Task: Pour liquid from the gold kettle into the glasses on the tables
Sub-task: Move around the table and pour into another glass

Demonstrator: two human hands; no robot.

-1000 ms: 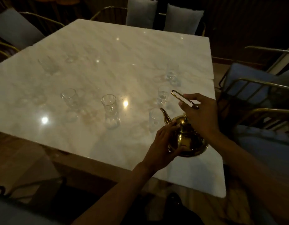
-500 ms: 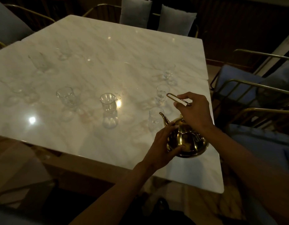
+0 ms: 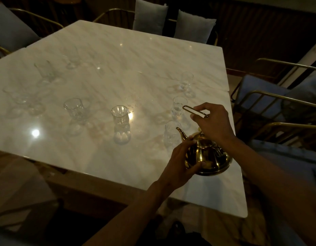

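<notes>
A shiny gold kettle (image 3: pixel 209 157) is at the near right of the white marble table (image 3: pixel 104 50), its curved spout pointing left toward a clear glass (image 3: pixel 170 134). My right hand (image 3: pixel 214 123) grips the thin wire handle above the lid. My left hand (image 3: pixel 180 162) cups the kettle's left side, fingers curled round the body. Several clear glasses stand on the table: one in the middle (image 3: pixel 120 119), one left of it (image 3: pixel 74 110), two behind the spout (image 3: pixel 178 108) (image 3: pixel 186 82), others dim at the far left.
Gold-framed chairs with blue cushions (image 3: pixel 270 96) crowd the right side. Two grey cushions (image 3: pixel 171 23) stand behind the far table edge, another chair (image 3: pixel 10 31) at the far left. The table's near edge runs just below the kettle; wooden floor shows beneath.
Both hands and the kettle have hardly shifted on the table; the view has moved a little, so the scene sits slightly lower and more to the right.
</notes>
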